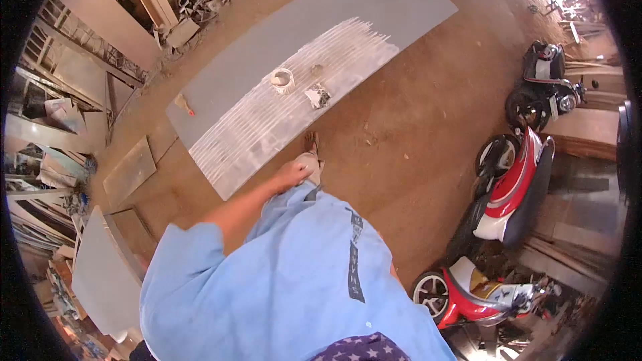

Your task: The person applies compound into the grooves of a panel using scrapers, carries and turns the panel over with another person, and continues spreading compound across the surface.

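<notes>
A large grey sheet [267, 47] lies on the brown ground, its near half covered with ridged whitish streaks [247, 127]. On the streaks stand an open white tub [284, 81] and a crumpled white and dark packet [318, 96]. A brush-like tool with a red handle [184, 104] rests at the sheet's left end. My left hand is not visible; the blue shirt covers that side. My right hand [292, 174] is closed in front of the shirt, beside a pale round thing [309, 163] near my foot; its exact grip is too small to make out.
Two red and white scooters [511, 187] and a black one [542, 87] are parked at the right. Boards and frames [100, 0] lean along the left. A loose panel [130, 170] lies left of the sheet, and a grey board [103, 274] stands at lower left.
</notes>
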{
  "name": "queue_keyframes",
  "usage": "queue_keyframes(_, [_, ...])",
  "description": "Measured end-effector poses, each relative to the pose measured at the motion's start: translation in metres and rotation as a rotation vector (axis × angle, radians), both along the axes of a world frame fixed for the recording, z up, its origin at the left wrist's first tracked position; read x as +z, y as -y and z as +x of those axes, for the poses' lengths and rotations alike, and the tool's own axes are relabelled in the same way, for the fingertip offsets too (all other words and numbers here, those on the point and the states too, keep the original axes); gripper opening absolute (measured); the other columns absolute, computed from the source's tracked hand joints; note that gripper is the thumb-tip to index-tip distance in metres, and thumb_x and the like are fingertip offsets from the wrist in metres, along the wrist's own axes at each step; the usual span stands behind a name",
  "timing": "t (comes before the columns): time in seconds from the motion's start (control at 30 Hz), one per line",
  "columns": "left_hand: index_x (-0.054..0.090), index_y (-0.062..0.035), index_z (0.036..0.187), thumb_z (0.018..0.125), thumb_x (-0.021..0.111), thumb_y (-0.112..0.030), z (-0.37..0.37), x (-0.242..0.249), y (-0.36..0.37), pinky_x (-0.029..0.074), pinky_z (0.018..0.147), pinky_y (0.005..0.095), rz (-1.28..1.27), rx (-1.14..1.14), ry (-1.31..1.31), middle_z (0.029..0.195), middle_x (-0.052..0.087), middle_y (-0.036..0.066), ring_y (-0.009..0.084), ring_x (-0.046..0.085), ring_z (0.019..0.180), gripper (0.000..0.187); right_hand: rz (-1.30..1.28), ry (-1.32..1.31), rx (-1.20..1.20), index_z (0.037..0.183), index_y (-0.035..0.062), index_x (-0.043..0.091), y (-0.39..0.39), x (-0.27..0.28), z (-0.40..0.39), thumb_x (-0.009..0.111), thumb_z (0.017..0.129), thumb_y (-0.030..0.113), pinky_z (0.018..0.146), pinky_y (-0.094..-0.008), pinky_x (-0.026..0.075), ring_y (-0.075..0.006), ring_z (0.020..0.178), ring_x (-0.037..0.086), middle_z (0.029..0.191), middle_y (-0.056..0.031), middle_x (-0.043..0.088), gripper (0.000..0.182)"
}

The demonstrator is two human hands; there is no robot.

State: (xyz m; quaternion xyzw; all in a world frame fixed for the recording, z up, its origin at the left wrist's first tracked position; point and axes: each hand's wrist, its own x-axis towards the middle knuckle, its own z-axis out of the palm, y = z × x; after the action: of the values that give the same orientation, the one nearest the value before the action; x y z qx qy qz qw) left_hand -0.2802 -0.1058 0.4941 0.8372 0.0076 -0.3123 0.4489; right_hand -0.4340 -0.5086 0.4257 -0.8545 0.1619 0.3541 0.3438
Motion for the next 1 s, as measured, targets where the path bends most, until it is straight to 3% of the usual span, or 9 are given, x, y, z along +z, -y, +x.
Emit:
queue_keyframes(0.1, [0.069, -0.0026, 0.081, 0.086, 0.06, -0.051, 0.08, -0.018, 0.011, 0.047, 0.068, 0.0472, -0.177, 0.095, 0.052, 0.078, 0.068, 0.019, 0.0346, 0.065, 0.073, 0.049, -0.058, 0.017, -0.099, 0.097, -0.0028, 0.072, 0.002, 0.0, 0.081, 0.063, 0.091, 0.041, 0.073, -0.0436, 0.051, -0.0285, 0.083, 0.069, 0.092, -0.0254, 0.071, 0.045])
queue_keyframes(0.2, [0.07, -0.0063, 0.095, 0.087, 0.064, -0.05, 0.155, -0.041, 0.011, 0.05, 0.068, 0.0343, -0.114, 0.091, 0.045, 0.08, 0.069, 0.008, 0.0196, 0.063, 0.069, 0.044, 0.007, -0.024, -0.209, 0.093, -0.0039, 0.07, 0.009, 0.022, 0.164, 0.063, 0.091, 0.039, 0.07, -0.0419, 0.049, -0.0224, 0.077, 0.064, 0.083, -0.0208, 0.069, 0.044])
queue_keyframes(0.4, [0.076, -0.0063, 0.091, 0.074, 0.071, -0.049, 0.222, -0.062, 0.026, 0.053, 0.083, 0.0463, 0.22, 0.037, -0.306, 0.095, 0.07, 0.025, 0.0388, 0.069, 0.092, 0.046, 0.091, -0.016, -0.141, 0.075, -0.0037, 0.058, 0.027, 0.099, 0.301, 0.061, 0.09, 0.03, 0.058, -0.0354, 0.041, -0.0112, 0.065, 0.047, 0.062, -0.0038, 0.05, 0.038])
queue_keyframes(0.53, [0.077, -0.0108, 0.094, 0.071, 0.074, -0.043, 0.251, -0.085, 0.062, 0.055, 0.082, 0.0448, 0.394, 0.237, -0.331, 0.098, 0.071, 0.02, 0.0352, 0.069, 0.094, 0.039, 0.045, -0.035, 0.111, 0.076, -0.0039, 0.059, 0.059, 0.088, 0.416, 0.063, 0.088, 0.027, 0.057, -0.0351, 0.04, -0.0103, 0.067, 0.045, 0.064, -0.0028, 0.046, 0.033])
queue_keyframes(0.67, [0.076, -0.0115, 0.091, 0.078, 0.066, -0.035, 0.259, -0.118, 0.139, 0.053, 0.08, 0.049, 0.353, 0.714, -0.09, 0.094, 0.071, 0.017, 0.0362, 0.069, 0.088, 0.028, 0.047, -0.073, 0.33, 0.082, -0.0049, 0.065, 0.104, 0.071, 0.564, 0.066, 0.086, 0.027, 0.057, -0.0373, 0.042, -0.0119, 0.066, 0.05, 0.065, -0.0083, 0.057, 0.032])
queue_keyframes(0.73, [0.074, -0.0089, 0.092, 0.085, 0.06, -0.039, 0.259, -0.107, 0.19, 0.052, 0.081, 0.0507, 0.335, 0.781, -0.208, 0.094, 0.07, 0.019, 0.0379, 0.068, 0.09, 0.033, 0.404, 0.019, 0.382, 0.072, -0.0028, 0.06, 0.143, 0.046, 0.614, 0.062, 0.085, 0.027, 0.054, -0.0395, 0.04, -0.0152, 0.06, 0.048, 0.06, -0.0094, 0.052, 0.033])
queue_keyframes(0.77, [0.073, -0.0081, 0.093, 0.087, 0.058, -0.042, 0.256, -0.121, 0.219, 0.051, 0.082, 0.0505, 0.378, 0.862, -0.155, 0.095, 0.07, 0.019, 0.0389, 0.067, 0.091, 0.037, -0.024, -0.195, 0.492, 0.072, -0.0028, 0.062, 0.188, -0.001, 0.642, 0.061, 0.084, 0.027, 0.054, -0.0402, 0.041, -0.0161, 0.059, 0.051, 0.059, -0.011, 0.054, 0.033])
queue_keyframes(0.8, [0.072, -0.0074, 0.095, 0.09, 0.057, -0.045, 0.253, -0.122, 0.242, 0.051, 0.082, 0.0503, 0.416, 0.935, -0.116, 0.096, 0.07, 0.02, 0.0399, 0.067, 0.092, 0.041, 0.003, -0.221, 0.525, 0.072, -0.0028, 0.062, 0.187, 0.001, 0.663, 0.061, 0.084, 0.027, 0.054, -0.0402, 0.041, -0.0161, 0.059, 0.051, 0.059, -0.011, 0.054, 0.033])
queue_keyframes(1.0, [0.071, -0.0081, 0.101, 0.095, 0.054, -0.046, 0.292, -0.014, 0.333, 0.052, 0.076, 0.0495, 0.239, 1.175, -0.264, 0.094, 0.07, 0.019, 0.0406, 0.067, 0.085, 0.042, 0.116, -0.196, 1.029, 0.085, -0.0032, 0.069, 0.191, 0.018, 0.742, 0.06, 0.082, 0.033, 0.067, -0.0456, 0.049, -0.0329, 0.071, 0.067, 0.078, -0.0261, 0.065, 0.038])
